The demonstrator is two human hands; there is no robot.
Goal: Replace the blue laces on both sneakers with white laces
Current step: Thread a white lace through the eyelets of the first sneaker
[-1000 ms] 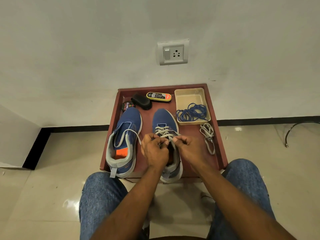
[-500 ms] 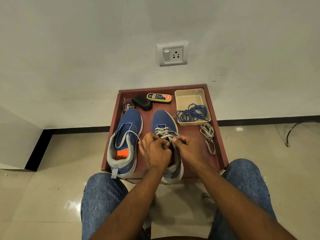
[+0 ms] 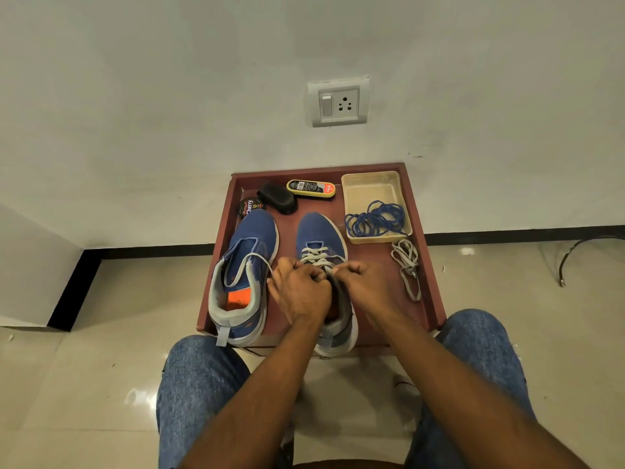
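I had both hands together over the throat of the right blue mesh sneaker [image 3: 321, 231], which sat beside its mate on the low reddish-brown wooden worktop [image 3: 427, 265]. My left hand [image 3: 299, 292] and right hand [image 3: 367, 282] were curled, each pinching an end of the white flat lace [image 3: 316, 257] near the upper eyelets, knuckles almost touching.

By my reckoning the job was past halfway. The blue round laces [image 3: 375, 218] lay coiled in the shallow beige plastic tray [image 3: 370, 184] at the far right corner, so both were already out. The right sneaker showed white crossings over its lower rows; only the top remained. The left blue sneaker [image 3: 247, 265] carried no lacing across its tongue, though one pale strand trailed over its opening towards my left hand. A second white lace [image 3: 407, 265] lay loose just beside the tray, waiting.

My hands hid the upper eyelets, so I could not tell how many were threaded.
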